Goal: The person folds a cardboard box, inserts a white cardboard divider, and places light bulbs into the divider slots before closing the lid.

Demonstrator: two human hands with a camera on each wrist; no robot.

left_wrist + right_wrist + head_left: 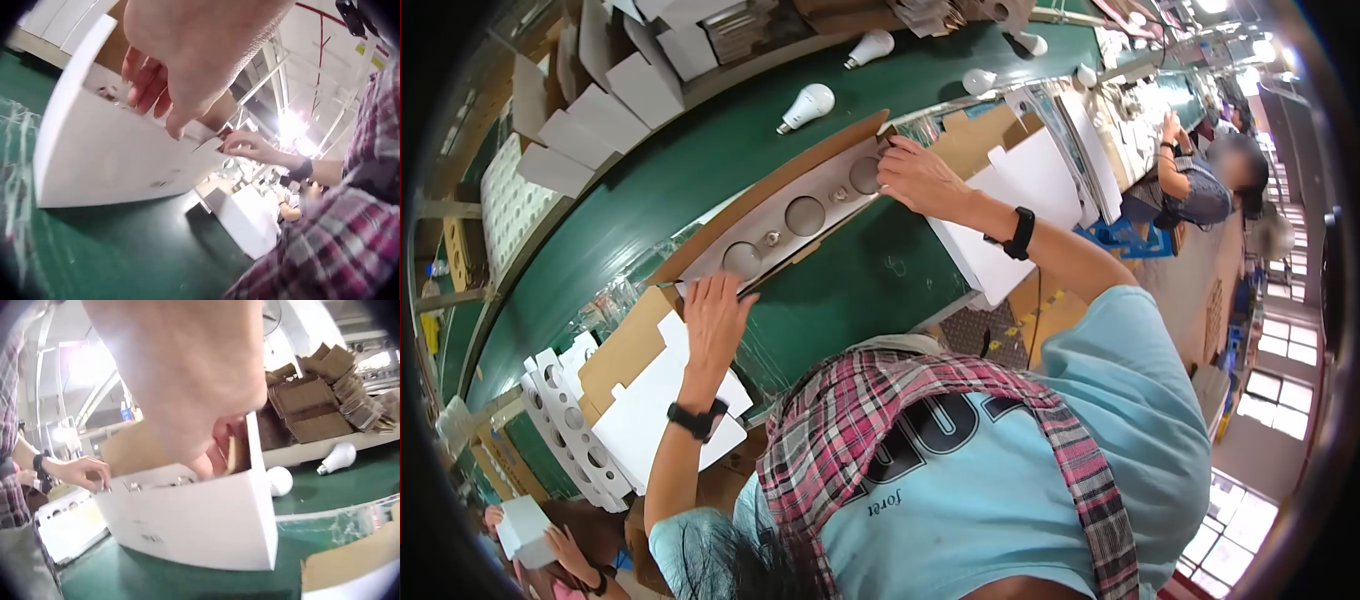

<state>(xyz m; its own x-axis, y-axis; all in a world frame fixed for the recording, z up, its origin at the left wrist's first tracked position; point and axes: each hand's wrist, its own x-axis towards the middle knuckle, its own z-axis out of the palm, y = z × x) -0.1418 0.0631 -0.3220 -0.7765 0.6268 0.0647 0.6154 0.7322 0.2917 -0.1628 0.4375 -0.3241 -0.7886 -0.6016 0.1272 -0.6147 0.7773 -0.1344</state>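
Note:
A long white box (pixel 805 262) with brown inner flaps stands open at the top; its white insert (pixel 788 218) has round holes and small metallic pieces between them. My left hand (pixel 715 325) holds the near wall at the box's left end, fingers inside and thumb over the rim in the left wrist view. At the other end my right hand (pixel 925 180) grips the corner. In the right wrist view, the fingers of my right hand (pixel 187 394) curl round a brown flap (pixel 238 453), partly hidden by the hand.
White bulbs (pixel 808 107) lie on the green table (pixel 640 200) beyond the box. Open white cartons (pixel 1010 210) stand at both sides, with perforated white inserts (pixel 565 430) at the left. Folded cardboard (pixel 605 120) fills a back shelf. Other people (pixel 1200 185) work nearby.

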